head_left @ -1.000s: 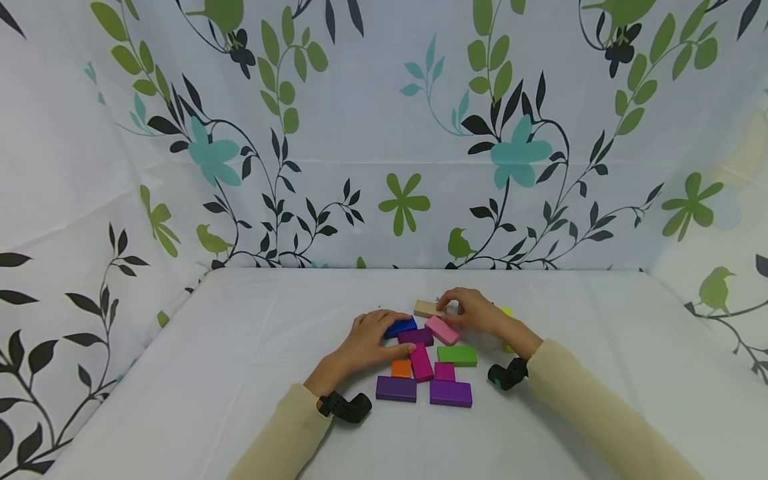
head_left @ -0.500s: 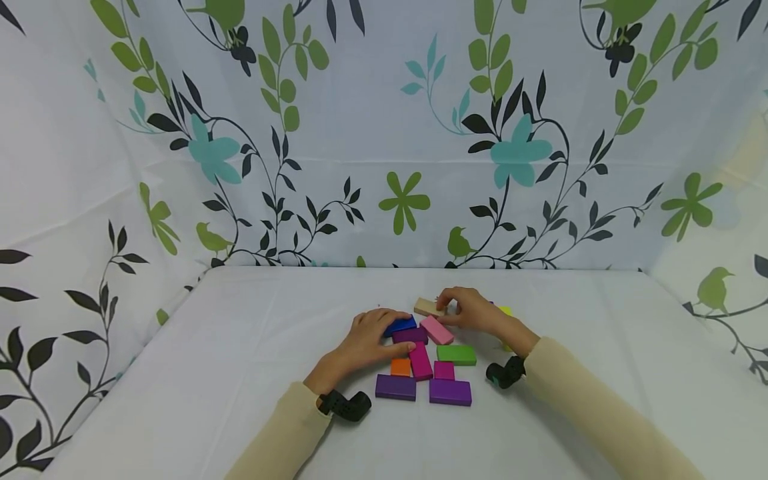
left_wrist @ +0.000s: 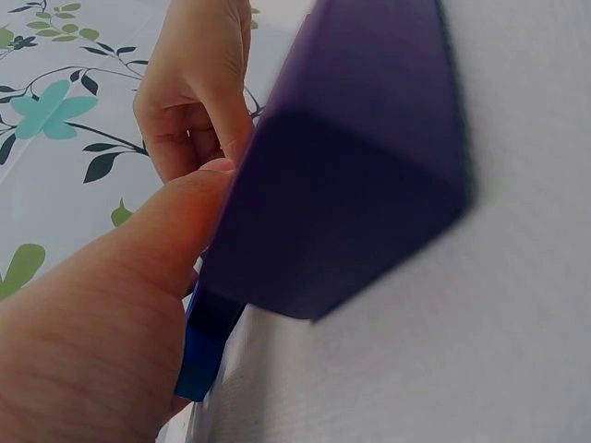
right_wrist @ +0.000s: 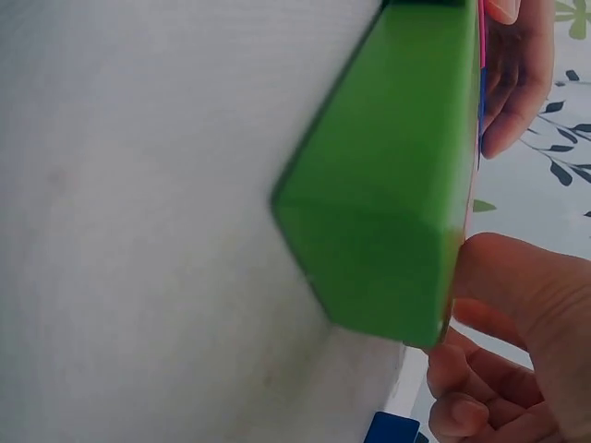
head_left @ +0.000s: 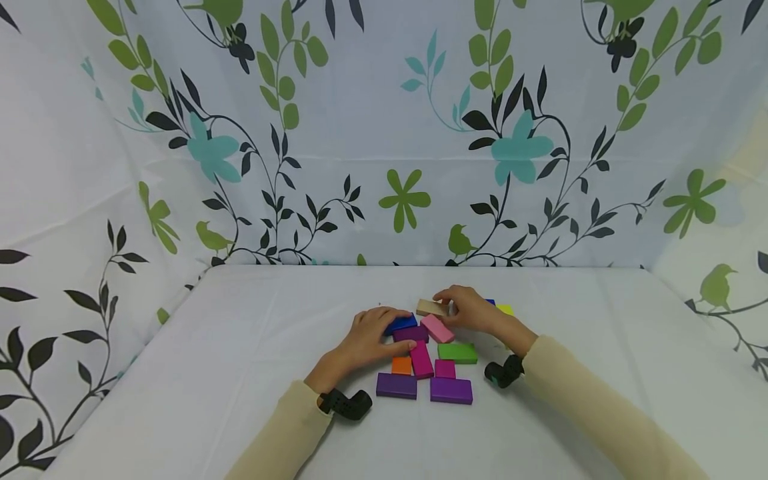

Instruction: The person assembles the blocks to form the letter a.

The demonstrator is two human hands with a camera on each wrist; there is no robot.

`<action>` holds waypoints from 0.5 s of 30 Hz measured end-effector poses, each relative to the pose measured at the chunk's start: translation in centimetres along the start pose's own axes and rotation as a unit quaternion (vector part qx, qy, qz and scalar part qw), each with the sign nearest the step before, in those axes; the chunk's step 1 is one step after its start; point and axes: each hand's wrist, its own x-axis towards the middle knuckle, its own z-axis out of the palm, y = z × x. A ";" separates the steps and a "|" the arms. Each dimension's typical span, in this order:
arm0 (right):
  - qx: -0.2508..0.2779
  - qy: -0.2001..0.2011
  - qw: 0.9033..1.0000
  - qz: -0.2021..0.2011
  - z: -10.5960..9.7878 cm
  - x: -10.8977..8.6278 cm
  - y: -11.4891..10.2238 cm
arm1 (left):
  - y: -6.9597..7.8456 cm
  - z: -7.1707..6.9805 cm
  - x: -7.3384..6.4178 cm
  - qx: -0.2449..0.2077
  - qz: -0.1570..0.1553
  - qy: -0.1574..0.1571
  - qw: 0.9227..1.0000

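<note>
In the head view, the left hand [head_left: 369, 337] is placed at nine o'clock of the block cluster, its arm angled in from seven o'clock. Its fingers are rested across a blue block [head_left: 401, 325], and its thumb is stretched to the upper end of a magenta block [head_left: 422, 361]. The right hand [head_left: 474, 312] is held at one o'clock, its forearm slanted in from five o'clock; its fingertips are set at the right end of the beige block [head_left: 429, 307], beside the pink block [head_left: 437, 329]. Whether anything is pinched there cannot be told. The two hands are kept apart. On the white desk [head_left: 198, 400], twelve blocks can be counted: three purple, two blue, two magenta, and one each of beige, pink, green [head_left: 457, 354], orange [head_left: 401, 365] and yellow [head_left: 506, 309].

In the left wrist view, one large purple block is seen near the middle, with a blue end shown at seven o'clock. The left thumb is extended from eight o'clock, and the right hand is seen at eleven.

In the right wrist view, the green block is seen close up. Behind it the right thumb is reached in from four o'clock, with other fingers bent below; the left hand is glimpsed at two, and a blue block at five.
</note>
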 end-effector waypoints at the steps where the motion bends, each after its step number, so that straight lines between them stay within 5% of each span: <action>1: -0.004 0.000 1.000 -0.001 0.0 0.0 -0.1 | 0.0 0.0 0.0 0.001 -0.001 -0.001 1.000; 15: -0.022 0.034 0.999 -0.018 0.1 -0.1 0.5 | 0.0 0.0 0.0 0.000 0.001 0.003 1.000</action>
